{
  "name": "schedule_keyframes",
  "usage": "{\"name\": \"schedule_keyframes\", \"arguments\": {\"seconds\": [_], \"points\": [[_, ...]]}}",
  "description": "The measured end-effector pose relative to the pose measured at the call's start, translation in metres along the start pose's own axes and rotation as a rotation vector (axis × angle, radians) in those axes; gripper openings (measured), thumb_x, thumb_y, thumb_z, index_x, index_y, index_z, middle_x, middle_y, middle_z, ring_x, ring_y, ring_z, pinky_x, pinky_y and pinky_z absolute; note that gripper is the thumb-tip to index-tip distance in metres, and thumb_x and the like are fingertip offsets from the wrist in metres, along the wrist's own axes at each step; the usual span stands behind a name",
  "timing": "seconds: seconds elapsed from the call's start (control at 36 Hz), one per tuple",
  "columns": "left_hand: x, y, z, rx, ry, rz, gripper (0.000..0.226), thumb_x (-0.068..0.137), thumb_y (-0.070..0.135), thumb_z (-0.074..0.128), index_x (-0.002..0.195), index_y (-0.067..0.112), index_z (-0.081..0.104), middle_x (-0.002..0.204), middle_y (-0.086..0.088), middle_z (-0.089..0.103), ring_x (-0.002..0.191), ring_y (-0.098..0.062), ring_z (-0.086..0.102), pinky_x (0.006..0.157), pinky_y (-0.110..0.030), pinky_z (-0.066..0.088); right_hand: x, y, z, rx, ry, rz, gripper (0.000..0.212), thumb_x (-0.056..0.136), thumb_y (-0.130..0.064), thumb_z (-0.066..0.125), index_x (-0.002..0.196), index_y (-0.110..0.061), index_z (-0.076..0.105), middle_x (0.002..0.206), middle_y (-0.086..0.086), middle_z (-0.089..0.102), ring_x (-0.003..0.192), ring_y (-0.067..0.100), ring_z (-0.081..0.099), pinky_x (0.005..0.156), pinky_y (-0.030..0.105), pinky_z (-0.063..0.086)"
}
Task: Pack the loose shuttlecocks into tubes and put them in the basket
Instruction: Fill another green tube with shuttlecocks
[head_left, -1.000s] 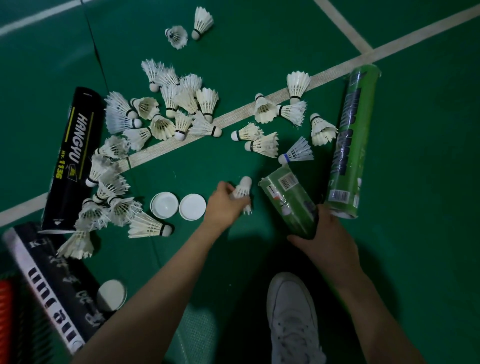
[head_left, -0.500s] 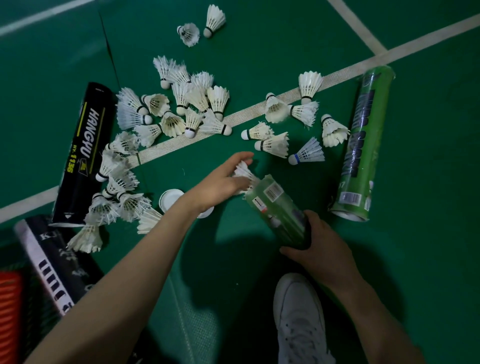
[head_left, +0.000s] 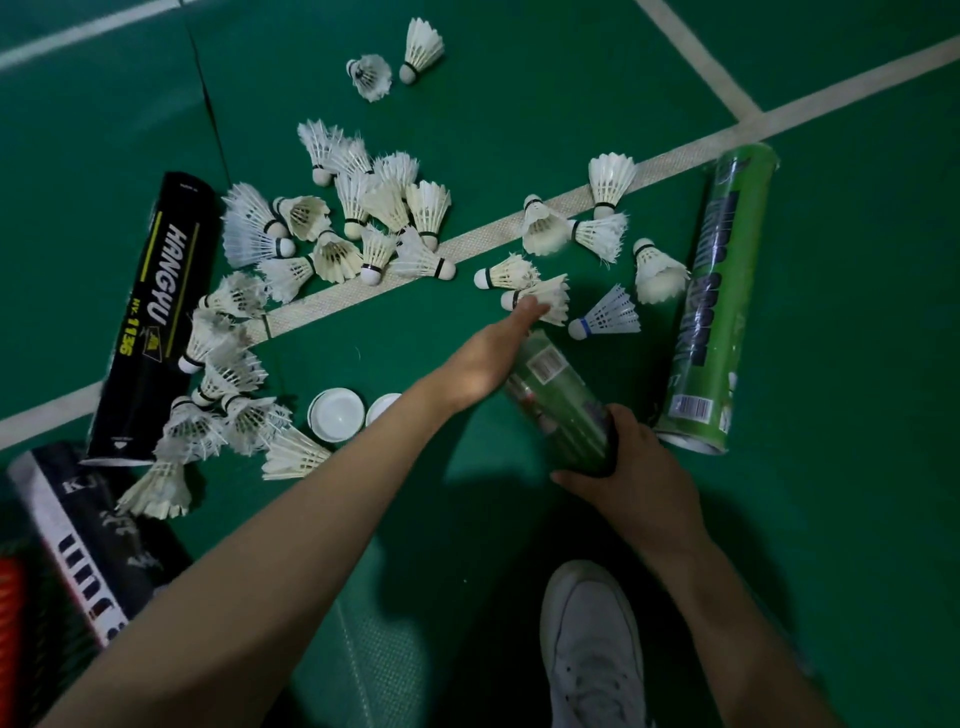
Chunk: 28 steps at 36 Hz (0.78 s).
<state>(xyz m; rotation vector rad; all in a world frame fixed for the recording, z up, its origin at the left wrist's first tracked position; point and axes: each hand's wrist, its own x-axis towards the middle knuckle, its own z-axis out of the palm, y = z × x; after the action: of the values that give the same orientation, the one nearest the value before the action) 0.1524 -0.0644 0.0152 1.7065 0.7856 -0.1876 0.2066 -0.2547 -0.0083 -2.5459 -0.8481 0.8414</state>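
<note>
Loose white shuttlecocks lie scattered on the green court floor, with a dense pile (head_left: 363, 218) at upper centre and another bunch (head_left: 223, 379) at the left. My right hand (head_left: 639, 478) grips the lower end of a short green tube (head_left: 561, 400), which tilts up and to the left. My left hand (head_left: 488, 353) stretches past the tube's mouth with straight fingers. Its fingertips touch a shuttlecock (head_left: 543, 299) lying on the floor. A red-orange basket edge (head_left: 10, 597) shows at the bottom left.
A long green tube (head_left: 722, 291) lies at the right, and a black HANGYU tube (head_left: 156, 312) at the left. A black-and-white tube (head_left: 78, 535) rests at the lower left. Two white lids (head_left: 337, 413) sit near my left forearm. My white shoe (head_left: 592, 649) is below.
My left hand carried a shuttlecock to the green tube's mouth, then let it go and reached forward to another shuttlecock on the floor. My right hand kept its hold on the tube.
</note>
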Motion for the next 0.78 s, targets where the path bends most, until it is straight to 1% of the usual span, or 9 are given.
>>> {"name": "schedule_keyframes", "arguments": {"seconds": [0.11, 0.19, 0.31, 0.36, 0.44, 0.56, 0.64, 0.69, 0.78], "points": [[0.035, 0.002, -0.004, 0.076, 0.174, 0.017, 0.043, 0.102, 0.025, 0.034, 0.144, 0.017, 0.036, 0.147, -0.009, 0.040, 0.134, -0.025, 0.038, 0.111, -0.040, 0.033, 0.009, 0.008, -0.006, 0.008, 0.031, 0.076, 0.087, 0.066, -0.056, 0.075, 0.135, -0.020, 0.036, 0.122, 0.007, 0.056, 0.107, 0.029, 0.058, 0.084, 0.038, 0.049], [0.056, 0.003, -0.003, 0.425, 0.143, 0.097, 0.059, 0.089, -0.004, 0.042, 0.143, 0.018, 0.037, 0.130, -0.016, 0.047, 0.119, -0.031, 0.049, 0.098, -0.040, 0.046, 0.010, 0.018, -0.009, 0.037, 0.034, 0.123, 0.086, 0.066, -0.060, 0.072, 0.134, -0.022, 0.036, 0.125, 0.004, 0.056, 0.108, 0.026, 0.058, 0.086, 0.039, 0.050], [0.066, 0.008, 0.000, 1.038, 0.041, 0.151, 0.062, 0.095, 0.010, 0.044, 0.148, 0.034, 0.022, 0.133, -0.016, 0.044, 0.119, -0.032, 0.046, 0.094, -0.043, 0.042, 0.009, 0.025, -0.010, 0.039, 0.025, 0.153, 0.094, 0.067, -0.061, 0.071, 0.140, -0.020, 0.031, 0.132, 0.005, 0.052, 0.113, 0.027, 0.055, 0.090, 0.042, 0.049], [0.070, 0.010, -0.002, 1.184, 0.016, 0.150, 0.058, 0.098, 0.011, 0.038, 0.148, 0.034, 0.022, 0.136, -0.015, 0.044, 0.121, -0.032, 0.046, 0.096, -0.043, 0.040, 0.009, 0.026, -0.011, 0.045, 0.016, 0.160, 0.095, 0.067, -0.061, 0.072, 0.141, -0.019, 0.029, 0.132, 0.006, 0.052, 0.113, 0.027, 0.055, 0.090, 0.043, 0.049], [0.072, 0.011, -0.009, 1.265, 0.066, 0.159, 0.050, 0.095, 0.005, 0.040, 0.142, 0.020, 0.032, 0.128, -0.014, 0.051, 0.114, -0.031, 0.053, 0.086, -0.039, 0.045, 0.007, 0.025, -0.010, 0.049, 0.008, 0.158, 0.095, 0.068, -0.060, 0.072, 0.141, -0.020, 0.028, 0.132, 0.006, 0.051, 0.112, 0.027, 0.055, 0.090, 0.043, 0.049], [0.065, 0.011, -0.021, 1.165, 0.223, 0.239, 0.025, 0.091, -0.001, 0.047, 0.114, 0.008, 0.052, 0.109, -0.012, 0.061, 0.094, -0.029, 0.060, 0.070, -0.035, 0.044, 0.005, 0.023, -0.007, 0.061, 0.002, 0.136, 0.094, 0.068, -0.058, 0.073, 0.141, -0.019, 0.029, 0.135, 0.006, 0.050, 0.114, 0.027, 0.055, 0.091, 0.043, 0.048], [0.060, 0.003, -0.032, 0.884, 0.349, 0.282, 0.009, 0.092, 0.012, 0.054, 0.100, 0.010, 0.058, 0.102, -0.010, 0.064, 0.090, -0.027, 0.059, 0.068, -0.032, 0.040, 0.005, 0.019, -0.003, 0.039, -0.017, 0.120, 0.093, 0.068, -0.057, 0.074, 0.140, -0.019, 0.030, 0.135, 0.006, 0.048, 0.116, 0.028, 0.053, 0.091, 0.044, 0.048], [0.054, -0.002, -0.036, 0.613, 0.437, 0.293, 0.013, 0.088, 0.021, 0.064, 0.095, 0.010, 0.064, 0.101, -0.006, 0.059, 0.090, -0.022, 0.056, 0.073, -0.029, 0.041, 0.004, 0.017, 0.000, 0.036, -0.041, 0.115, 0.093, 0.068, -0.057, 0.074, 0.140, -0.019, 0.030, 0.135, 0.007, 0.048, 0.116, 0.029, 0.053, 0.091, 0.045, 0.048], [0.039, -0.008, -0.040, 0.266, 0.469, 0.278, 0.020, 0.081, 0.021, 0.072, 0.093, 0.007, 0.067, 0.109, -0.005, 0.048, 0.103, -0.016, 0.046, 0.092, -0.024, 0.036, 0.004, 0.014, 0.002, 0.038, -0.056, 0.116, 0.095, 0.067, -0.058, 0.074, 0.141, -0.020, 0.029, 0.135, 0.007, 0.049, 0.117, 0.029, 0.053, 0.092, 0.046, 0.047]]}}
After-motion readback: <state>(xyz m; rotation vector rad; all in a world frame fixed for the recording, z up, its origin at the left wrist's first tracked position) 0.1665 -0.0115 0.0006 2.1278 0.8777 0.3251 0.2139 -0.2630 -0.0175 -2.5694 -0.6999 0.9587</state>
